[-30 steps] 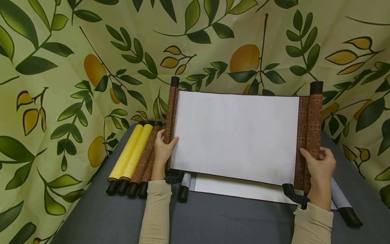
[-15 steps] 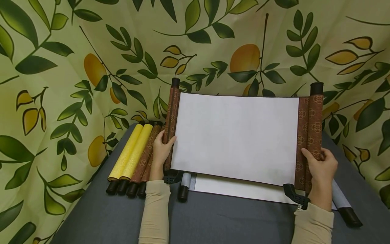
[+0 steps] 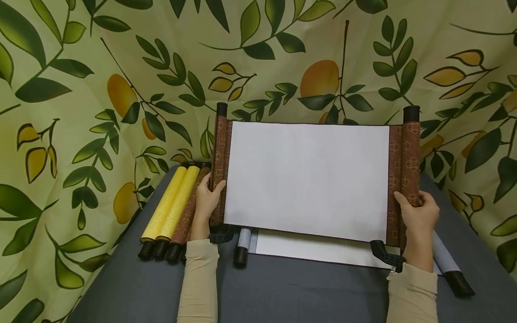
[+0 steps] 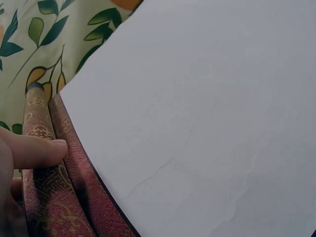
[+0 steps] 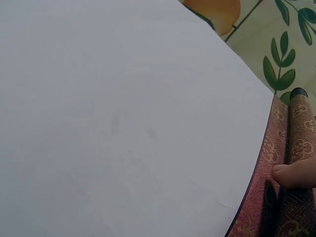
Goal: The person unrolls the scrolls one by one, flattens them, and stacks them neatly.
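Both hands hold up an unrolled scroll (image 3: 307, 179) with a blank white sheet and brown patterned cloth at each end. My left hand (image 3: 207, 202) grips its left roller (image 3: 218, 148), and the thumb (image 4: 47, 152) lies across the cloth in the left wrist view. On the other side my right hand (image 3: 420, 215) grips the thicker right roller (image 3: 411, 157), thumb (image 5: 296, 174) on the front in the right wrist view. The fingers behind the rollers are partly hidden. Below and behind hangs part of a second, grey-edged scroll (image 3: 315, 249), spread on the table and mostly covered.
Two yellow rolled scrolls (image 3: 177, 204) lie at the left of the grey table (image 3: 282, 291), beside brown rolled ones (image 3: 186, 220). The grey scroll's right roller (image 3: 446, 258) sticks out past my right wrist. A leaf-printed cloth (image 3: 274, 67) stands behind the table.
The held scroll stays stretched between both hands, its left roller turned slightly and shifted a little left. The whole head view has also shifted slightly.
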The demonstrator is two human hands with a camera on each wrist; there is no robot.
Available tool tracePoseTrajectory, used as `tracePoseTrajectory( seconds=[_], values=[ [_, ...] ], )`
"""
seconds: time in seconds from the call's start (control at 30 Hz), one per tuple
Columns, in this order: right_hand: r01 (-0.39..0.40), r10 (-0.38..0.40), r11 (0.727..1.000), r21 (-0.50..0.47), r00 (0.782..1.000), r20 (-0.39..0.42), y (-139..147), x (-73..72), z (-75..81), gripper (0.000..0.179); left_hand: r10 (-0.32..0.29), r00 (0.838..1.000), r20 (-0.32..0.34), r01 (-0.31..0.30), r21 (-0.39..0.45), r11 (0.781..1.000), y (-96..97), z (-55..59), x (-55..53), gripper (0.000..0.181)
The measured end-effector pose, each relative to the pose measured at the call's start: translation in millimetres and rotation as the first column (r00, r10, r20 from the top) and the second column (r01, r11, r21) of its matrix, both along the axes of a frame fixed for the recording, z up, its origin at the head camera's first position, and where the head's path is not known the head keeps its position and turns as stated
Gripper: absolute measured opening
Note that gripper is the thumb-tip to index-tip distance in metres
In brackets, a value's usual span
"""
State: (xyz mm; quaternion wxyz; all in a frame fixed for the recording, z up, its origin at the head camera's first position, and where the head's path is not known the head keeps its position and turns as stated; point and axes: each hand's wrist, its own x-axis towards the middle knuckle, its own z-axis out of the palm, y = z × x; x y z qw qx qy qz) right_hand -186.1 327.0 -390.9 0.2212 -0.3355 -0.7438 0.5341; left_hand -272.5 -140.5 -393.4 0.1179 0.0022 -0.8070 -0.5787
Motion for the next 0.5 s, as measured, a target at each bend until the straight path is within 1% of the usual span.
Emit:
tracePoseTrajectory(
  seconds=[0.17, 0.23, 0.33, 0.5],
  values=[
    [-0.013, 0.013, 1.000, 0.019, 1.000, 0.004, 1, -3.6, 1.6, 0.058, -0.027, 0.998, 0.054, 0.027, 0.010, 1.000, -4.5, 5.8, -0.1, 0.067],
    [-0.020, 0.020, 1.000, 0.014, 1.000, 0.009, 3, -4.4, 2.5, 0.056, -0.040, 0.997, 0.071, 0.039, 0.011, 0.999, -6.1, 8.2, -1.3, 0.067],
    [-0.049, 0.048, 0.999, 0.023, 0.999, 0.024, 7, -5.3, 4.6, 0.056, -0.048, 0.996, 0.070, 0.048, 0.008, 0.999, -8.1, 11.8, -2.9, 0.064],
    [-0.096, 0.091, 0.992, 0.087, 0.994, 0.059, 15, -6.6, 9.2, 0.062, -0.045, 0.997, 0.055, 0.046, -0.021, 0.999, -8.6, 15.1, -5.0, 0.057]
  ],
)
